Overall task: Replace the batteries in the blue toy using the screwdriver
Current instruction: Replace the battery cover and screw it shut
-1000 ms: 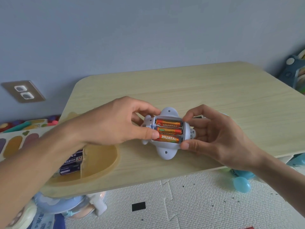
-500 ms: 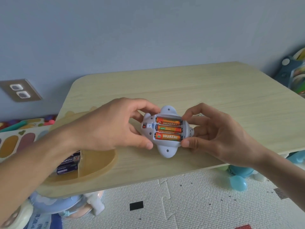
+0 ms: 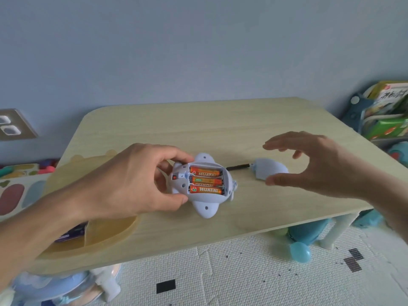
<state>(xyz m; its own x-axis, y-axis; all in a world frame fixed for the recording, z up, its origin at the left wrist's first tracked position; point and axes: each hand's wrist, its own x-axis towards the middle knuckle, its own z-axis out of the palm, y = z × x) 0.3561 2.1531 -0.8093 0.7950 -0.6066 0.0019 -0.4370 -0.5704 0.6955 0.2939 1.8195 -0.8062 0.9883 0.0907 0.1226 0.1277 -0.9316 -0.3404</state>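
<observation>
The pale blue toy (image 3: 204, 204) lies belly-up on the wooden table (image 3: 242, 120), its battery bay uncovered with three orange batteries (image 3: 205, 181) side by side inside. My left hand (image 3: 136, 180) grips the toy's left end between thumb and fingers. My right hand (image 3: 318, 164) hovers spread to the right, above the loose blue battery cover (image 3: 268, 170); it holds nothing. A thin dark screwdriver (image 3: 238, 167) lies on the table between the toy and the cover.
A yellow tray (image 3: 114, 230) at the table's left front holds dark-wrapped batteries (image 3: 71, 234), mostly hidden by my left forearm. Toys sit on the floor mat under and beside the table. A rack of books (image 3: 388, 111) stands at the right.
My right hand has let go of the toy and swung right, opening above the battery cover. My left hand keeps its hold on the toy. The camera has tilted up.
</observation>
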